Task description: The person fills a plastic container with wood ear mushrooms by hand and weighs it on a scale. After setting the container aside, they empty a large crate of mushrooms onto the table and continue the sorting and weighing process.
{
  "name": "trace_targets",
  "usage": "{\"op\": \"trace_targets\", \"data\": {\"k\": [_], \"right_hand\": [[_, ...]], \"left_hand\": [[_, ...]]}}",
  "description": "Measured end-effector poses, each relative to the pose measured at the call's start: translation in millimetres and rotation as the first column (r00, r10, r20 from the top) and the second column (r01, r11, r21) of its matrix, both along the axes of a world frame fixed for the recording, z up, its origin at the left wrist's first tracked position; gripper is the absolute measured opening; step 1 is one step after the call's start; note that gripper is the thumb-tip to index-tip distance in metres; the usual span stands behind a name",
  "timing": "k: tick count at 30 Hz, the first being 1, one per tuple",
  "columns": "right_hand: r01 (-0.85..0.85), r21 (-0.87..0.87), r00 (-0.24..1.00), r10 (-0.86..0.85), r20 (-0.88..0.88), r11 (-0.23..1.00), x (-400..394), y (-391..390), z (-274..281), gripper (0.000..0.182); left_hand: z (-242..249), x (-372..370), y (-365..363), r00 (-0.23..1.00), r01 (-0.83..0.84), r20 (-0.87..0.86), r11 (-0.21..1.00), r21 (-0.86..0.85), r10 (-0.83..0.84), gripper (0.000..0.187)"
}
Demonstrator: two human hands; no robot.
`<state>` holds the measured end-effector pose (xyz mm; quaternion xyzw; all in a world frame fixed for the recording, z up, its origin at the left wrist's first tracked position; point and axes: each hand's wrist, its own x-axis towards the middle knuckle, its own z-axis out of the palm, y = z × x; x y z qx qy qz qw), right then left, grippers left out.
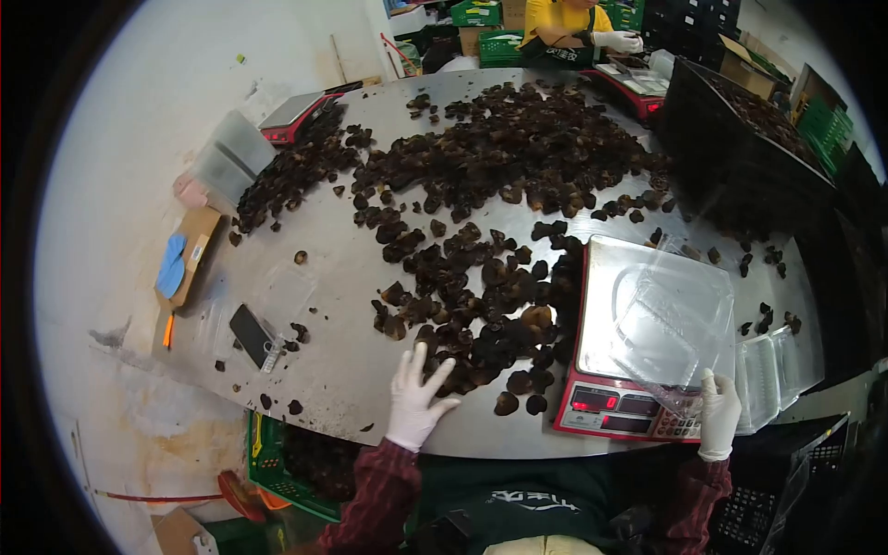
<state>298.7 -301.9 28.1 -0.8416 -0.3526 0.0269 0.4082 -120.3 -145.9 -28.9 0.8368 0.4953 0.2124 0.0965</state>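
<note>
My left hand (421, 398), in a white glove, has its fingers spread at the near edge of a pile of dark brown, curled, mushroom-like pieces (490, 342). Its fingertips are right at the pieces. My right hand (719, 413), gloved too, is closed on the corner of a clear plastic tray (661, 333). The tray lies tilted over the steel plate of a red weighing scale (592, 277), and no pieces show in it. A red 0 shows on the scale's display.
A larger heap (518, 139) covers the far table. Stacked clear trays (772, 370) lie right of the scale, near a tall black crate (740, 148). A phone (252, 335) and cardboard box (190, 254) are at left. Across the table, a person (564, 28) works beside another scale (638, 88).
</note>
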Motion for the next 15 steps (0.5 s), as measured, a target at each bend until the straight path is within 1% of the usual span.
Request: {"op": "trace_targets", "data": {"k": [1, 2, 4, 5, 6, 7, 8, 10, 12, 13, 14, 15], "right_hand": [[0.02, 0.017, 0.982, -0.016, -0.186, 1.0, -8.2, 3.2, 11.0, 0.031], [0.029, 0.017, 0.983, -0.025, -0.182, 0.999, -12.4, 4.0, 17.5, 0.031], [0.002, 0.005, 0.956, 0.0, -0.292, 1.0, -17.9, 5.8, 25.5, 0.031], [-0.016, 0.039, 0.939, 0.029, -0.343, 0.999, -20.0, 6.1, 27.8, 0.031], [-0.015, 0.041, 0.939, 0.028, -0.343, 0.999, -19.8, 5.9, 27.2, 0.031], [-0.01, 0.071, 0.919, 0.037, -0.393, 0.997, -19.8, 6.3, 26.0, 0.031], [-0.005, 0.102, 0.896, 0.049, -0.441, 0.995, -19.9, 7.1, 24.8, 0.03], [0.003, 0.118, 0.881, 0.053, -0.47, 0.993, -21.2, 10.5, 22.5, 0.03], [0.01, 0.134, 0.866, 0.058, -0.497, 0.991, -23.5, 13.6, 23.8, 0.03], [0.018, 0.125, 0.856, 0.049, -0.514, 0.992, -25.0, 15.2, 26.5, 0.03], [0.027, 0.116, 0.847, 0.039, -0.53, 0.993, -26.4, 16.9, 28.7, 0.03], [0.028, 0.119, 0.849, 0.039, -0.527, 0.993, -28.8, 17.9, 29.3, 0.03]], "left_hand": [[-16.8, 8.1, 5.2, 0.999, 0.018, -0.05, 0.998, 0.054, -0.015, 0.059], [-31.9, 11.2, 11.2, 0.999, 0.04, 0.02, 0.983, 0.178, -0.045, 0.045], [-37.0, 11.8, 24.2, 0.973, 0.008, 0.228, 0.987, 0.159, -0.045, 0.036], [-39.2, 11.7, 24.8, 0.973, 0.012, 0.227, 0.987, 0.157, -0.048, 0.036], [-26.3, 15.8, 26.8, 0.957, -0.025, 0.29, 0.989, 0.146, -0.019, 0.035], [-14.3, 20.0, 28.8, 0.936, -0.062, 0.352, 0.989, 0.134, 0.011, 0.035], [-6.0, 26.0, 29.7, 0.936, -0.062, 0.351, 0.989, 0.136, 0.01, 0.035], [7.2, 44.2, 28.3, 0.941, 0.067, 0.318, 0.984, 0.164, -0.117, 0.038], [16.9, 66.5, 22.4, 0.986, 0.128, 0.081, 0.976, 0.178, -0.144, 0.046], [9.5, 70.8, 20.6, 0.985, 0.174, -0.009, 0.974, 0.144, -0.174, 0.055], [2.5, 75.8, 18.8, 0.978, 0.19, -0.119, 0.966, 0.177, -0.171, 0.052], [-12.1, 75.6, 20.9, 0.981, 0.179, -0.113, 0.962, 0.206, -0.159, 0.048]]}}
